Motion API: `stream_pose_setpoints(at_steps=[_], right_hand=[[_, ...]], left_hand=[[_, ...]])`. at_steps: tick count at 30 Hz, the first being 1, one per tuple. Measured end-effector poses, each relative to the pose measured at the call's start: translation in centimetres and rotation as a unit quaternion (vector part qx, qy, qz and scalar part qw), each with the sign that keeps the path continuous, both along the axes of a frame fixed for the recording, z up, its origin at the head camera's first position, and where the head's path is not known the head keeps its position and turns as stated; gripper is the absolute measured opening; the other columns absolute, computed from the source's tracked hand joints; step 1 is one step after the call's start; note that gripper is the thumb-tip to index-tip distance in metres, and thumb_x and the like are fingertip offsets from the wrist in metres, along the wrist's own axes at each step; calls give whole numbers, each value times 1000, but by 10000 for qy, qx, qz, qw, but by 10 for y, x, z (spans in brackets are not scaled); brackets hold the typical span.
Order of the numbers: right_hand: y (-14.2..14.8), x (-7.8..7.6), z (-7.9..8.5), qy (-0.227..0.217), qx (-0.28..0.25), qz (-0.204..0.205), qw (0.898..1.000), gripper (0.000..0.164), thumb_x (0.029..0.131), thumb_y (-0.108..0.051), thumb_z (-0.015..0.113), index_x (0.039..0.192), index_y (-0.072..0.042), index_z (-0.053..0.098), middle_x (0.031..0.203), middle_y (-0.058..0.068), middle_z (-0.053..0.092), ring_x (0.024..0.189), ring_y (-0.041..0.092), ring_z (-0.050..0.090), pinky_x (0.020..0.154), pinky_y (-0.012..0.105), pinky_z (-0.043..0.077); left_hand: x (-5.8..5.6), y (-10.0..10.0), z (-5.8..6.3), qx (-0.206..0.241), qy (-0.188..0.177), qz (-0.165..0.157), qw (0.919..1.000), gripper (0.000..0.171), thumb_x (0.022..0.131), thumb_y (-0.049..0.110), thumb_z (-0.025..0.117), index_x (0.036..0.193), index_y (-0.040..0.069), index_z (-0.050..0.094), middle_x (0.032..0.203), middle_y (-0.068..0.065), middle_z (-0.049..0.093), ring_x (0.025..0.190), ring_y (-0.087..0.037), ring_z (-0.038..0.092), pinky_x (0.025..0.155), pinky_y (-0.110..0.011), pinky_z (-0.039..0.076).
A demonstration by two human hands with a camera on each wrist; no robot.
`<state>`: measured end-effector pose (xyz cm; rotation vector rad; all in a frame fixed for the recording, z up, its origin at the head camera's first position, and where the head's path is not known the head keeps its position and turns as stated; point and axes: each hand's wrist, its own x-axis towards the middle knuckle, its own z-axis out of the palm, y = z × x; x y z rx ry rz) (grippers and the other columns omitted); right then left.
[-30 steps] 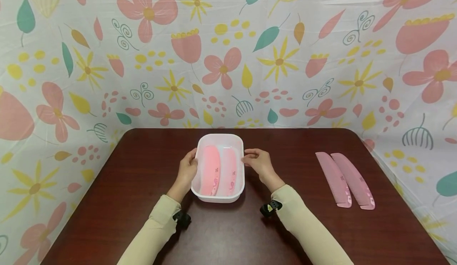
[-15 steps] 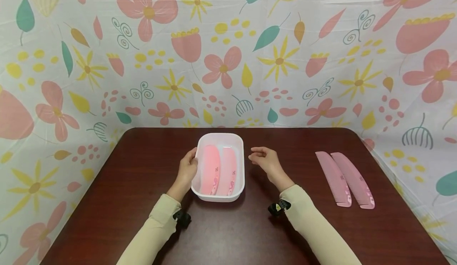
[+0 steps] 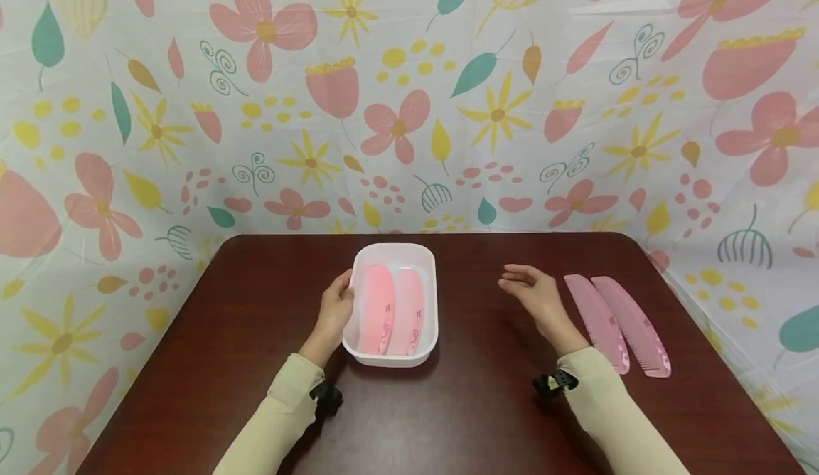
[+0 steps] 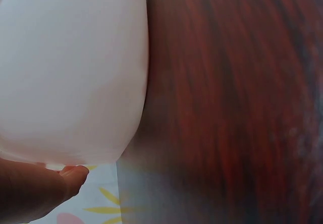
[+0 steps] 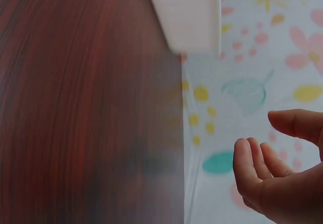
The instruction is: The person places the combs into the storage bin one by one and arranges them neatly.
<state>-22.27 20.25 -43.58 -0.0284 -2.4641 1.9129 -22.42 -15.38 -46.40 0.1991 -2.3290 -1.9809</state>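
Note:
A white plastic tub (image 3: 390, 360) stands on the table with two pink combs in it. The left comb (image 3: 379, 304) is a deeper pink; the right comb (image 3: 407, 308) looks paler. My left hand (image 3: 334, 311) holds the tub's left side by the rim; in the left wrist view its fingertips (image 4: 75, 176) are right at the tub's edge. To the right, my right hand (image 3: 537, 301) is over the table with nothing in it, between the tub and two more pink combs. In the right wrist view, its thumb and loosely bent fingers (image 5: 245, 166) stand apart.
Two pink combs, a left one (image 3: 590, 311) and a right one (image 3: 633, 326), lie side by side at the table's right; the right forearm partly covers the left one's teeth. A floral curtain (image 3: 409, 105) hangs behind the dark wooden table (image 3: 461, 418).
My right hand has let go of the tub's right side and moved right, toward the two combs on the table. The left hand and the tub have stayed in place.

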Motion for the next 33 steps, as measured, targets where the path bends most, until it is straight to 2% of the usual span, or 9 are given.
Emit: stream_pose_setpoints(at_steps=[4, 9, 13, 15, 18, 22, 24, 28, 33], right_hand=[[35, 4, -1, 225, 307, -179, 9991, 49, 93, -18, 64, 135, 5, 49, 120, 14, 63, 88, -9, 59, 82, 12, 49], [76, 10, -3, 311, 459, -481, 9973, 55, 94, -20, 62, 139, 6, 42, 101, -23, 57, 91, -11, 55, 77, 7, 45], [100, 11, -6, 353, 523, -890, 9940, 54, 93, -12, 63, 138, 7, 41, 93, -31, 52, 89, -12, 52, 74, 5, 45], [107, 11, -8, 313, 667, -1141, 9907, 54, 91, -8, 64, 138, 8, 43, 94, -29, 54, 89, -11, 52, 72, 5, 46], [114, 14, -8, 59, 1199, -1278, 9845, 58, 90, -9, 65, 140, 8, 41, 111, -3, 65, 96, 1, 56, 70, 5, 45], [121, 19, -9, -514, 1642, -1044, 9795, 66, 92, -15, 63, 145, 9, 32, 138, 32, 44, 118, 33, 50, 69, 10, 43], [125, 22, -11, -738, 1671, -874, 9793, 68, 92, -15, 62, 145, 11, 28, 141, 34, 38, 125, 43, 42, 68, 11, 42], [130, 28, -15, -953, 1772, -698, 9771, 69, 90, -12, 62, 144, 14, 27, 142, 36, 35, 125, 47, 39, 70, 14, 44], [133, 30, -20, -953, 1926, -791, 9734, 70, 88, -11, 64, 143, 14, 29, 140, 37, 37, 124, 48, 40, 86, 38, 48]], left_hand=[[1, 0, 1, 16, 108, -11, 9999, 46, 98, -2, 38, 144, -3, 38, 144, -24, 42, 130, -35, 42, 109, -47, 35], [1, -1, 2, 27, 146, 4, 9999, 46, 98, -2, 39, 144, -3, 39, 143, -24, 43, 130, -35, 43, 109, -46, 35], [0, -1, 2, 32, 143, 35, 9999, 46, 98, -2, 39, 144, -3, 39, 143, -24, 43, 130, -35, 43, 109, -46, 35], [0, -2, 3, 45, 142, 48, 9999, 46, 98, -2, 39, 144, -3, 39, 143, -24, 43, 130, -35, 43, 109, -46, 35], [0, -2, 2, 27, 188, 41, 9998, 46, 98, -3, 38, 144, -4, 38, 142, -26, 43, 129, -36, 43, 108, -47, 36], [-1, -3, 1, 71, 222, 47, 9997, 46, 98, -3, 38, 143, -5, 38, 142, -26, 43, 129, -37, 43, 108, -47, 36], [-1, -3, 0, 83, 212, 52, 9997, 46, 98, -3, 38, 143, -5, 38, 142, -26, 43, 129, -36, 43, 108, -47, 36], [-1, -1, -1, 39, 188, 14, 9998, 46, 98, -3, 39, 143, -5, 38, 142, -27, 43, 129, -37, 43, 108, -47, 36], [-1, 0, -2, 8, 187, -20, 9998, 45, 98, -4, 38, 143, -5, 38, 142, -28, 43, 129, -38, 43, 108, -48, 35]])
